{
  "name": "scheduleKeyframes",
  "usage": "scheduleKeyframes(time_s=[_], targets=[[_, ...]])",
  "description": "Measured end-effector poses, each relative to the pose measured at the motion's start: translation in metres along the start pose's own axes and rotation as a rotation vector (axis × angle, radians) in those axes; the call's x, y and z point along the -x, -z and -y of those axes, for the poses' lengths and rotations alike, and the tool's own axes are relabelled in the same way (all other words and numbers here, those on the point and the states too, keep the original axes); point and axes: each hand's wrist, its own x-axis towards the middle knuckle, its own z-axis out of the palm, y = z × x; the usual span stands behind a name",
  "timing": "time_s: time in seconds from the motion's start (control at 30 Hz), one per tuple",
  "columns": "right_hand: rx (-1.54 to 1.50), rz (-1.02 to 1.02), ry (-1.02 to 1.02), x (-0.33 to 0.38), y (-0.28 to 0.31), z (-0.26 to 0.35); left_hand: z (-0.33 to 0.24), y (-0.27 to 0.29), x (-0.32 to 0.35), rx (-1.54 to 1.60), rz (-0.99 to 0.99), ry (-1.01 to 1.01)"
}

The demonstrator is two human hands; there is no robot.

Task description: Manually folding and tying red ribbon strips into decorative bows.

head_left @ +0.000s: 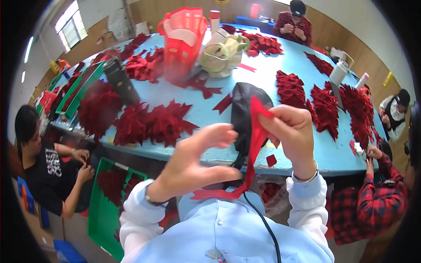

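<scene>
A long strip of red ribbon [253, 158] hangs in front of my chest, its upper part folded over. My right hand [293, 133] pinches it near the fold, and its lower length trails down and left across my lap. My left hand [193, 160] is open, thumb and fingers spread apart, to the left of the ribbon and holding nothing. Behind the ribbon lies a black bag [246, 111] on the table. A small dark red piece [272, 160] rests near the table's front edge, just below my right hand.
The blue table [210, 105] carries several heaps of red bows [153, 122], a red bag [182, 48], a cream bag [221, 55], a dark bottle [119, 79] and a white flask [339, 72]. A green crate [98, 210] stands lower left. Several people work around the table.
</scene>
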Motion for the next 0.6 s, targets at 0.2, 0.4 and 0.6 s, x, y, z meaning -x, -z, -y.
scheduleKeyframes(time_s=[0.2, 0.4, 0.6], targets=[[0.309, 0.185, 0.256, -0.004, -0.012, 0.027, -0.024, -0.019, -0.032, -0.061, 0.128, 0.134], [-0.209, 0.173, 0.137, -0.025, -0.004, 0.01, -0.058, -0.011, -0.054, -0.074, 0.014, 0.006], [-0.445, 0.353, 0.09, -0.034, -0.025, 0.018, -0.087, 0.005, -0.069, -0.35, 0.074, -0.446]])
